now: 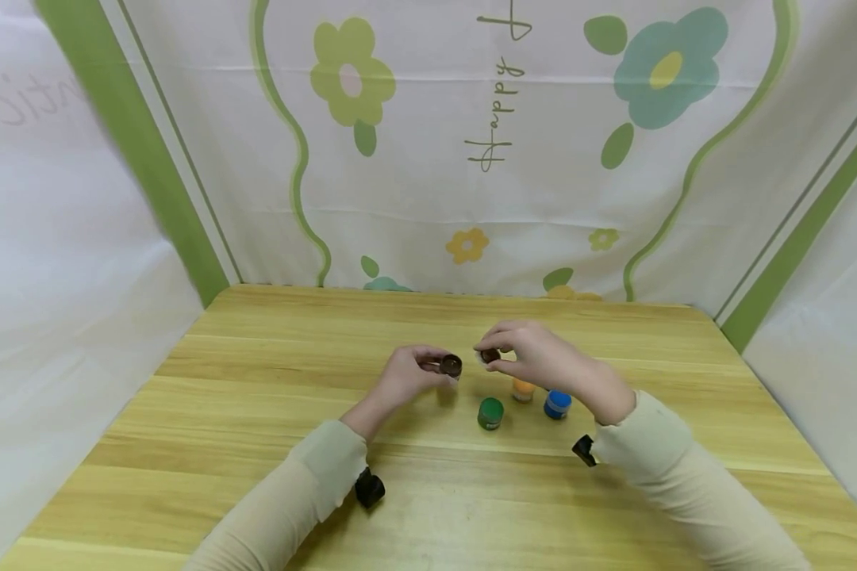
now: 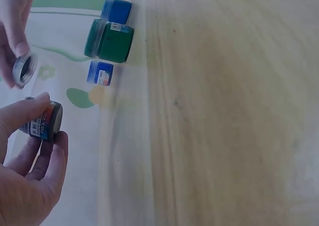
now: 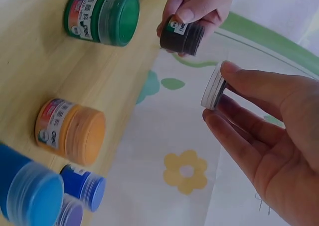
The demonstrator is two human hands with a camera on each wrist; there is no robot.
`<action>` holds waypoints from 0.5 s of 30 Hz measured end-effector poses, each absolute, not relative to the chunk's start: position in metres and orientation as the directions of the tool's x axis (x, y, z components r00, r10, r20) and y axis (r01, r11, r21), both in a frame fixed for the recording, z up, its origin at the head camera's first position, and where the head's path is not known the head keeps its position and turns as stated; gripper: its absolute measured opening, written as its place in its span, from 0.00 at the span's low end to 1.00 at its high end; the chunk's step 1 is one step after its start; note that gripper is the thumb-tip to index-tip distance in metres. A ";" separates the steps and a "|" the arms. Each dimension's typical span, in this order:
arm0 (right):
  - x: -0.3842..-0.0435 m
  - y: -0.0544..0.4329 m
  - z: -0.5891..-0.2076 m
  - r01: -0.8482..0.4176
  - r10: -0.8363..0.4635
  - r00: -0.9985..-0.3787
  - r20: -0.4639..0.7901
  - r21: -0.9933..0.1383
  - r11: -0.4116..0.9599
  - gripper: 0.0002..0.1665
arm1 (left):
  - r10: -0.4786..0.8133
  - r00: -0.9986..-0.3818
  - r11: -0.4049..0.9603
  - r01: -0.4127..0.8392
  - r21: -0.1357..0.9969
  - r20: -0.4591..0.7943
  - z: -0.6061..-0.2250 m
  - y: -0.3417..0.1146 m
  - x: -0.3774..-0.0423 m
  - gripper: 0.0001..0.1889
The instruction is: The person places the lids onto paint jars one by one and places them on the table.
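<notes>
My left hand (image 1: pixel 409 374) grips a small dark paint jar (image 3: pixel 182 36) around its sides, its threaded mouth uncovered. A printed label on the jar shows in the left wrist view. Between thumb and fingers my right hand (image 1: pixel 536 350) pinches a round, clear-rimmed lid (image 3: pixel 213 87). Jar and lid are apart, held close to each other above the table. Below and nearer the right hand stand a green paint jar (image 1: pixel 490 414), an orange paint jar (image 1: pixel 523 389) and a blue paint jar (image 1: pixel 558 404), all with lids on.
The wooden table (image 1: pixel 207 412) ends at a flowered white cloth (image 1: pixel 414 182) hanging behind it. More blue and purple jars show in the right wrist view, including a purple jar (image 3: pixel 71 213). Black wrist devices sit by both sleeves.
</notes>
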State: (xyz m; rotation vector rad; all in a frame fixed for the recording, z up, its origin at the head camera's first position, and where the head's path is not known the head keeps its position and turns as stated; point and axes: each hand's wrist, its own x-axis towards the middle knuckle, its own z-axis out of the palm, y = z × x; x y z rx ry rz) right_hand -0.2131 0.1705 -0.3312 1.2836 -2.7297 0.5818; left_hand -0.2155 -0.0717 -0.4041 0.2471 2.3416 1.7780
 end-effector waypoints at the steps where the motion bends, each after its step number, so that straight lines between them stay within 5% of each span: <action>1: -0.213 0.168 -0.331 -0.764 -0.738 -0.637 0.221 -0.304 0.569 0.17 | 0.253 -0.966 0.268 0.019 0.963 -0.051 -0.404 -0.071 -0.215 0.21; 15: -0.215 0.142 -0.335 -0.804 -0.787 -0.582 0.203 -0.287 0.521 0.16 | 0.299 -0.953 0.289 0.033 0.957 -0.057 -0.407 -0.067 -0.213 0.23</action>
